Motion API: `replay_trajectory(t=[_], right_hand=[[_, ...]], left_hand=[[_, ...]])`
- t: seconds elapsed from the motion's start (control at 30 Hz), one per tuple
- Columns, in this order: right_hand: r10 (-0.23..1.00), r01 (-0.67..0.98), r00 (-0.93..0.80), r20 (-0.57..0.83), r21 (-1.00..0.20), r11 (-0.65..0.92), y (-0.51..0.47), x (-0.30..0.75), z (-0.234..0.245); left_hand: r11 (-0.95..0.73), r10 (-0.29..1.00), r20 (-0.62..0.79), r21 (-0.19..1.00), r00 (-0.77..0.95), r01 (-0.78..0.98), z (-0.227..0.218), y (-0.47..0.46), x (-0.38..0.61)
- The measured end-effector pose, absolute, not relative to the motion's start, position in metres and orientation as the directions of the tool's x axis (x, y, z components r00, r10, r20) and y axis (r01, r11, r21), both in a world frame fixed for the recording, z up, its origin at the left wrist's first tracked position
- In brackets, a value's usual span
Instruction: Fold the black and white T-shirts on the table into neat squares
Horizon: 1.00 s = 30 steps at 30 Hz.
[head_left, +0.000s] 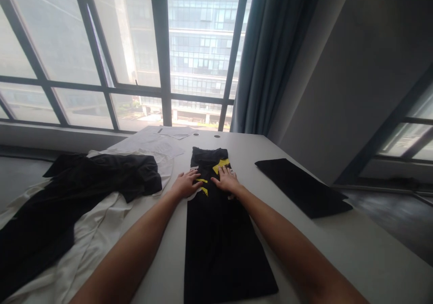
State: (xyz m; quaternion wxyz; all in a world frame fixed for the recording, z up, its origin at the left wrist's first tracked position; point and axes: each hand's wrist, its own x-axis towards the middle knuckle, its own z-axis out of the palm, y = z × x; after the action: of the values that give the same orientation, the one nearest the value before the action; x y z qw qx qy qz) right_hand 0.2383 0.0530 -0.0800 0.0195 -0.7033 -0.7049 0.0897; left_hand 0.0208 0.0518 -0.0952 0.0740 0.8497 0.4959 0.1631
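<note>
A black garment with a yellow print (216,232) lies folded into a long strip down the middle of the white table (345,245). My left hand (185,183) rests flat on its left edge, fingers stretched out. My right hand (227,179) lies flat on the cloth just beside the yellow print, fingers spread. Neither hand grips the cloth.
A heap of black clothes (74,191) over white clothes (84,245) covers the table's left side. A folded black garment (302,186) lies at the right. Papers (162,141) sit at the far edge, below a large window (111,51) and a blue curtain (270,51).
</note>
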Motion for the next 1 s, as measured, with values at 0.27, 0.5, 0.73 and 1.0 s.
replay_trajectory(t=[0.27, 0.5, 0.73, 1.0], right_hand=[[0.992, 0.975, -0.100, -0.078, -0.205, 0.082, -0.034, 0.244, -0.077], [0.982, 0.962, -0.186, 0.020, -0.198, 0.186, -0.096, 0.248, -0.076], [0.981, 0.967, -0.173, 0.085, -0.177, 0.186, -0.144, 0.274, -0.080], [0.905, 0.841, -0.371, 0.208, -0.338, 0.422, -0.194, 0.300, -0.072]], left_hand=[[-0.512, 0.853, 0.255, 0.248, 0.454, 0.823, -0.091, 0.014, 0.018], [-0.657, 0.753, 0.145, 0.206, 0.641, 0.725, -0.086, -0.068, 0.018], [-0.696, 0.714, 0.096, 0.205, 0.693, 0.689, -0.077, -0.140, 0.008], [-0.798, 0.595, 0.146, 0.219, 0.790, 0.561, -0.066, -0.193, -0.007]])
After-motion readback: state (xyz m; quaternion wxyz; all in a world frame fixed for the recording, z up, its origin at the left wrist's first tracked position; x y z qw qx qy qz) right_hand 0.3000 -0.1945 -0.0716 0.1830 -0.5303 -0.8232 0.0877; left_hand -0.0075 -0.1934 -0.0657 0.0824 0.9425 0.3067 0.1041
